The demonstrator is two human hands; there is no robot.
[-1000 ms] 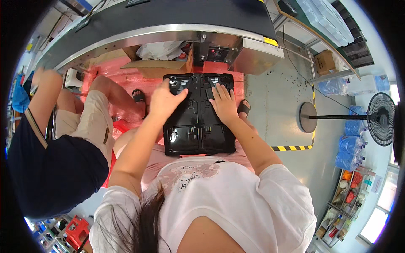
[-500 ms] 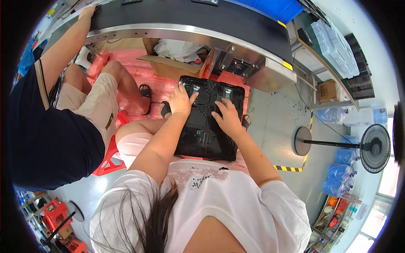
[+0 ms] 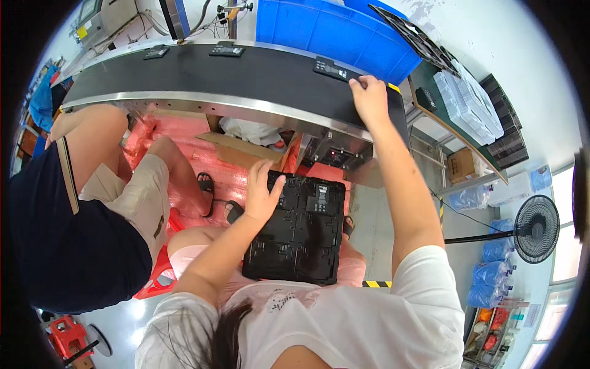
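Note:
A black moulded plastic tray (image 3: 295, 252) lies across my lap. Flat black parts with printed labels sit in its far pockets; one labelled part (image 3: 320, 198) shows at the far right, another is partly covered by my left hand (image 3: 261, 194). That hand rests at the tray's far left edge, fingers stretched and thumb apart over the tray. My right hand (image 3: 370, 101) reaches out to the dark conveyor belt (image 3: 270, 83). Its bent fingers close on the right end of a flat black part (image 3: 330, 69) lying near the belt's far edge.
Two more flat black parts (image 3: 226, 50) lie farther left on the belt. Beyond it stands a blue crate (image 3: 332, 37). A co-worker in a dark shirt (image 3: 80, 227) sits at my left. An open carton (image 3: 239, 149) is under the belt; a fan (image 3: 536, 227) stands right.
My right hand has left the tray and moved far forward onto the belt, at a black part there. My left hand stays by the tray. The view has tilted up; the co-worker's arm has drawn back.

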